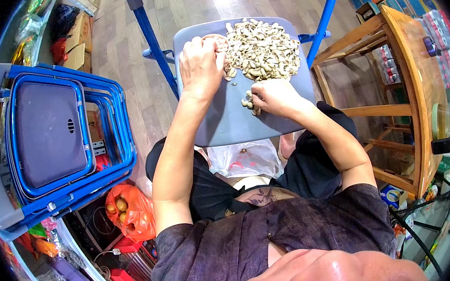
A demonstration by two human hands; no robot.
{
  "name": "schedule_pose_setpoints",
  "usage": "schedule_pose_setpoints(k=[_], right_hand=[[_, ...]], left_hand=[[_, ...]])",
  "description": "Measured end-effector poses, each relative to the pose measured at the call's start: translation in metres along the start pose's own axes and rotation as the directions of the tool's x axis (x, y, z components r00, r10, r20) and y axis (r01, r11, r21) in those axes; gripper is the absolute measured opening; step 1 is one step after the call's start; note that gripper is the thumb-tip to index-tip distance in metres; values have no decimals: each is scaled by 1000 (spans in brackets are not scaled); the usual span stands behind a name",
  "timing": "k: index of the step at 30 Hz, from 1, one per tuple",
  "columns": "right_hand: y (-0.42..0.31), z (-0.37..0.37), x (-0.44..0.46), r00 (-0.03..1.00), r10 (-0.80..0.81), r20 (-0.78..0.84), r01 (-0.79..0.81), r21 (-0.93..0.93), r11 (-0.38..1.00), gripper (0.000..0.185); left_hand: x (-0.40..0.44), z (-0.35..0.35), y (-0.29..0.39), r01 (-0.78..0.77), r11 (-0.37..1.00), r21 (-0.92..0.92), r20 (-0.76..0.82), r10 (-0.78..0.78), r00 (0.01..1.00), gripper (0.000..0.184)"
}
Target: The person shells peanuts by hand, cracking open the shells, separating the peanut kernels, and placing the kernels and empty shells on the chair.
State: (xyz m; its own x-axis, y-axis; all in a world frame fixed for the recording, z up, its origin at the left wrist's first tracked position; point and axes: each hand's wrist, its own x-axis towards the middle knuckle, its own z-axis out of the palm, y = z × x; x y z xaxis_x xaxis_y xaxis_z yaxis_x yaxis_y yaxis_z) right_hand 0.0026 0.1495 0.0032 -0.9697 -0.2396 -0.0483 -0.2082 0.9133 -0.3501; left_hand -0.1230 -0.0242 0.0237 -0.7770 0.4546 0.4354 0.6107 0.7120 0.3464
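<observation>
While flat oval seeds (268,48) heap on smooth seat (218,119) | left fingers (194,51), right fingers (260,91): curled, can't tell if clamped

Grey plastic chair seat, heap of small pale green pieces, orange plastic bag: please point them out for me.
Grey seat (223,120): head view, bare lower part.
Heap (265,48): head view, middle.
Orange bag (139,216): head view, plastic side.

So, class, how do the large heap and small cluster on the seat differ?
The large heap spreads wide; the small cluster has only a few pieces. The large heap lies farther away; the small cluster sits nearer, at the right hand. Both rest on the chair seat.
</observation>
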Motion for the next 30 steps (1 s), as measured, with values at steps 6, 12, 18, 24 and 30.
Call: schedule_pose_setpoints(k=[6,12,18,24,30], right_hand=[[-1,-1,1,1000,-7,14,7,-1,1000,23],[-1,0,1,1000,-4,5,4,-4,1000,23],[0,0,1,1000,3,2,-3,-1,1000,22],[1,-10,0,999,25,-34,-25,17,1000,25],[-1,-11,-1,980,175,92,-180,52,982,35]], left_hand=[[-1,-2,-4,16,999,-47,25,-15,1000,18],[-1,-2,-5,-1,996,-84,22,3,1000,11],[4,-1,-7,-19,981,-194,-76,4,997,10],[12,-7,-10,138,506,-851,-53,-345,937,11],[-8,-5,28,194,572,-797,206,-45,977,10]])
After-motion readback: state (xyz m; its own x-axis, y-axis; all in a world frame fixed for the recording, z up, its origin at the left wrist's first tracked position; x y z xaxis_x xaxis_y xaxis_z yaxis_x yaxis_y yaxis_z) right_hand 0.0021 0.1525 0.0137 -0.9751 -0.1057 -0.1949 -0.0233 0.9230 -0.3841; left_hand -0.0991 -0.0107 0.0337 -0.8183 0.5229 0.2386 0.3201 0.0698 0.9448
